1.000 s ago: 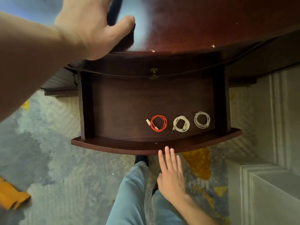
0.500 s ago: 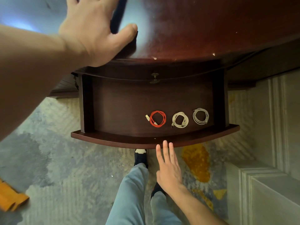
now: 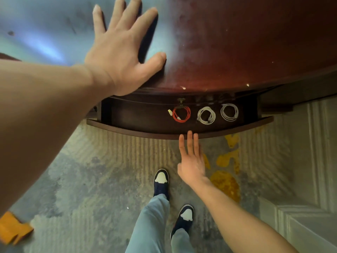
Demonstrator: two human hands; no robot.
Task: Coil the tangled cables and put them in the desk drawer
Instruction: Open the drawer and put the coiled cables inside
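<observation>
The left hand point(image 3: 120, 57) lies flat with fingers spread on the glossy reddish table point(image 3: 246, 42) in the upper part of the frame, holding nothing. The right hand point(image 3: 191, 159), lower centre, has straight fingers whose tips touch the curved front panel of the drawer point(image 3: 127, 129); it grips nothing. The drawer stands partly open under the table edge. Inside it, just above the right hand's fingertips, three coiled cables lie in a row, apart from one another: a red cable point(image 3: 181, 114) on the left, a white cable point(image 3: 206, 115) in the middle, and another white cable point(image 3: 229, 112) at the right.
</observation>
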